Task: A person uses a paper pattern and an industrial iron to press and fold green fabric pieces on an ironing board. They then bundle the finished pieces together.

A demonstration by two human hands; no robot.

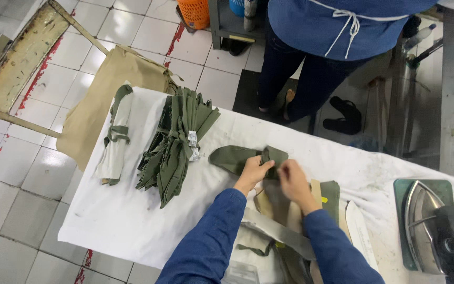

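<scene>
Together, two hands fold an olive cloth piece [240,156] on a white-covered table [116,215].
Left hand [254,171] and right hand [292,179] both pinch the cloth's folded end at the table's middle; a tied bundle of green pieces [177,139] lies just left, an iron [437,229] far right.

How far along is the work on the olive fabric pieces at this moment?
Little looks finished: no separate pile of pressed pieces can be told apart. In hand: the left hand and right hand pinch one olive fabric piece on the white-covered table. Left: a tied olive bundle and a pale tied bundle lie unopened beside it. The iron sits unused at the right.
</scene>
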